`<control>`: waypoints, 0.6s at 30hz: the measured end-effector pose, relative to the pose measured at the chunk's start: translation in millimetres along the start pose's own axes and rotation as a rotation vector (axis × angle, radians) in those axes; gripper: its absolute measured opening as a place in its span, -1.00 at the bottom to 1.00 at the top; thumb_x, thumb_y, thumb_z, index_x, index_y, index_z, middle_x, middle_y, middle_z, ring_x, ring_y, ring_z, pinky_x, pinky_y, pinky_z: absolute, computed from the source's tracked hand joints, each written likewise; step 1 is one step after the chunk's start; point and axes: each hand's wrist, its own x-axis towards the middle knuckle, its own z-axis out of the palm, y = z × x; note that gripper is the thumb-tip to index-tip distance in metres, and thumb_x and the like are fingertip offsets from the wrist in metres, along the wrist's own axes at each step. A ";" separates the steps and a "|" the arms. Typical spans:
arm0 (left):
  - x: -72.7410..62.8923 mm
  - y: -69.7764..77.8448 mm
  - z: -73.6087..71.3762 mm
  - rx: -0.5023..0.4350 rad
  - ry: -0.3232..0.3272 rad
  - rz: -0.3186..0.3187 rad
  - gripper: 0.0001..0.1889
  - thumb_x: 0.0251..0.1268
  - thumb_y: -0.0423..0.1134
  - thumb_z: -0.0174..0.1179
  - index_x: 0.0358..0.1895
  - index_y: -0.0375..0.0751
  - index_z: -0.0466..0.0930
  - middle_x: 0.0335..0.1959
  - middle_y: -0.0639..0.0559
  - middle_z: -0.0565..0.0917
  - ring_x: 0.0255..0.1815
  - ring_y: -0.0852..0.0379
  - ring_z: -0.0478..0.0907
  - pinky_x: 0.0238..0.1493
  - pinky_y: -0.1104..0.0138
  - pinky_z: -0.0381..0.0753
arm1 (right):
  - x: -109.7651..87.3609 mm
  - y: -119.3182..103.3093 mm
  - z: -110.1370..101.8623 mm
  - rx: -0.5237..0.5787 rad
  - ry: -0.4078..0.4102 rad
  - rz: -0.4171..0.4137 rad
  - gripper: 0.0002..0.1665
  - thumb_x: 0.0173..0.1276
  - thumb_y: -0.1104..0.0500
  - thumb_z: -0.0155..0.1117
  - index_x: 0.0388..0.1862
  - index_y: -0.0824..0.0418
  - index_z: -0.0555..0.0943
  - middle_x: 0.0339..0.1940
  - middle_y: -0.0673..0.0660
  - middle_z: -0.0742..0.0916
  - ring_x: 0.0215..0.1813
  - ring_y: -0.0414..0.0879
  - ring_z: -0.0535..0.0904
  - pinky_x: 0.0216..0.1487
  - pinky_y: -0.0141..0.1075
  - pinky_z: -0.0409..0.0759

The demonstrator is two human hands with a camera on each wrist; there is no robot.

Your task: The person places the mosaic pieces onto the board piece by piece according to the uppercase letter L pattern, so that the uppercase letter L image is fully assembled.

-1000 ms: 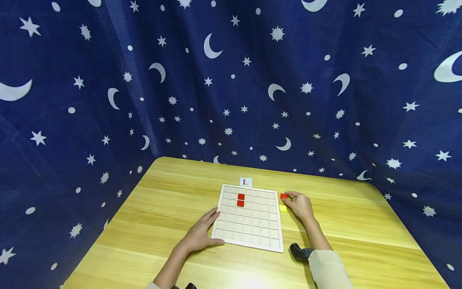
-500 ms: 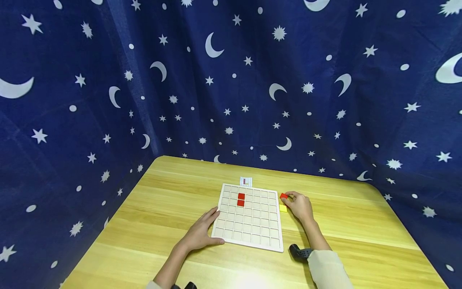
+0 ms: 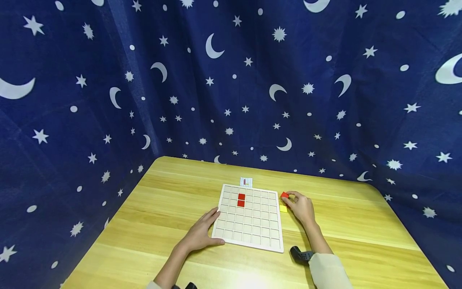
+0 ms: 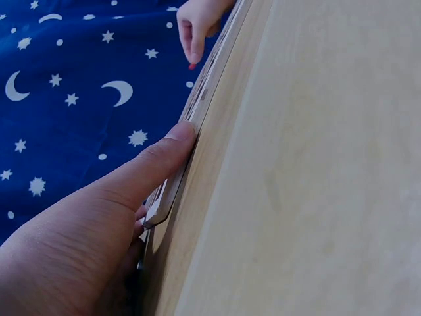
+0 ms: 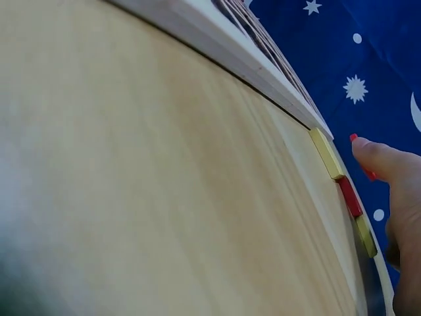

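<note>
A white square board (image 3: pixel 249 245) with a grid of recesses lies on the table. Two red square tiles (image 3: pixel 241 200) sit in it, one below the other. My left hand (image 3: pixel 198 234) rests at its near left corner, thumb on the front edge and straight fingers along the left side. Beyond the right edge, my right hand (image 3: pixel 301 207) pinches a red tile (image 3: pixel 284 195) between thumb and fingers. In the right wrist view this tile (image 5: pixel 354 137) is mostly hidden by the thumb and is raised off the table. A yellow tile (image 3: pixel 283 208) lies just below that hand.
A small printed grid card (image 3: pixel 246 182) lies behind the board. In the right wrist view a yellow tile (image 5: pixel 327 154), a red tile (image 5: pixel 350 197) and another yellow tile (image 5: pixel 366 237) lie in a row. A starry blue curtain (image 3: pixel 249 96) hangs behind the wooden table (image 3: pixel 173 188).
The red tile in my right hand has turned from lying square to a tilted angle. My left hand and the board keep their places.
</note>
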 end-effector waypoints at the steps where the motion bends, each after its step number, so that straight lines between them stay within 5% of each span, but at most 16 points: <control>1: 0.1 -0.1 0.0 0.001 -0.001 0.000 0.09 -0.17 0.39 0.23 0.42 -0.19 0.10 0.46 -0.02 0.01 0.41 -0.13 -0.02 0.25 -0.08 0.16 | -0.5 0.2 -0.3 0.010 0.007 0.001 -0.57 0.10 -0.04 0.40 -0.17 0.24 0.67 -0.85 -0.07 0.27 -0.75 -0.21 0.07 -0.70 -0.36 0.05; 10: -0.4 0.3 -0.6 -0.009 -0.002 0.007 0.08 -0.16 0.38 0.24 0.41 -0.20 0.10 0.46 -0.02 0.02 0.41 -0.15 -0.02 0.24 -0.10 0.15 | -3.9 -3.6 -4.2 0.070 0.082 0.029 -0.57 0.09 -0.04 0.41 -0.16 0.21 0.66 -0.85 -0.07 0.27 -0.77 -0.24 0.06 -0.76 -0.39 0.05; 18: -0.4 0.8 -1.0 -0.008 0.000 0.009 0.09 -0.16 0.38 0.24 0.42 -0.20 0.10 0.46 -0.03 0.02 0.41 -0.14 -0.02 0.23 -0.10 0.17 | -0.6 -15.0 -11.1 0.077 0.199 -0.048 -0.65 0.05 0.03 0.46 -0.22 0.18 0.67 -0.85 -0.06 0.28 -0.78 -0.31 0.05 -0.74 -0.36 0.06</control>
